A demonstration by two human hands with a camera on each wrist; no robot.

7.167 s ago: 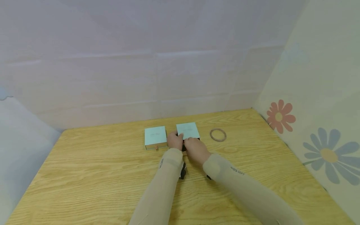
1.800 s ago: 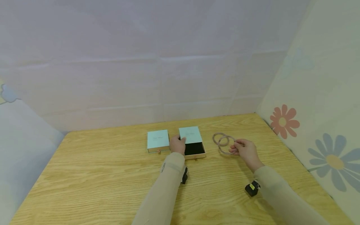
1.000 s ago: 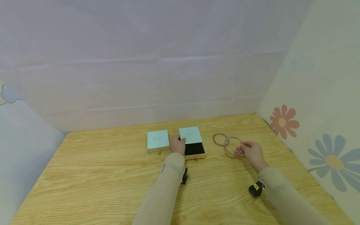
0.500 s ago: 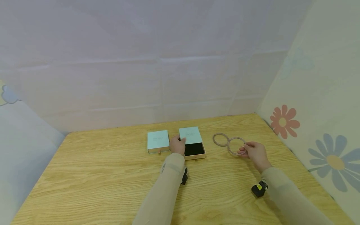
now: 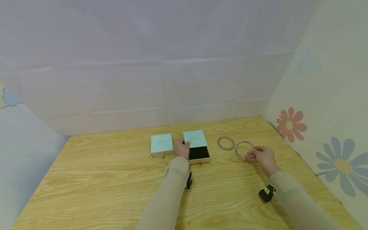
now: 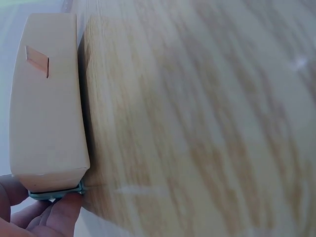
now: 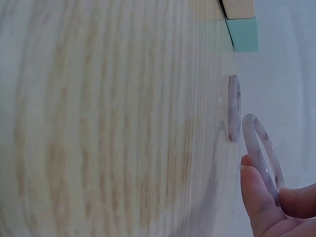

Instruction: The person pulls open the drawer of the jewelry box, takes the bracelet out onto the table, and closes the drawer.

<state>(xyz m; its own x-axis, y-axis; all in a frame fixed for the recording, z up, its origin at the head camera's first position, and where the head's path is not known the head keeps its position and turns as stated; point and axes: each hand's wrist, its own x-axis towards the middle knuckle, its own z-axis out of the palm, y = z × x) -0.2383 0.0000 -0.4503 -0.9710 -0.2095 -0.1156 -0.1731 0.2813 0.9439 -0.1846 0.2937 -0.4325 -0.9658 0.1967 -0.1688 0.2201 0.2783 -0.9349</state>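
My left hand holds the light-blue sleeve of a drawer-style gift box, thumb on the top and fingers along its left side. Its drawer is pulled partway out toward me, showing a black lining. In the left wrist view, the cream drawer front carries a small ribbon tab. My right hand pinches a pale, mottled bangle between thumb and fingers, raised off the table. Just left of it, a second bangle lies flat on the wood.
A matching light-blue box, drawer pushed in, sits left of my left hand. All of it stands on a wood-grain table. Behind rises a pale wall covering, and a flower-printed panel borders the right side.
Earlier both hands were at the right box with its drawer in. The drawer now stands out, and the right hand has drawn one bangle rightward off the other. The left hand stays put.
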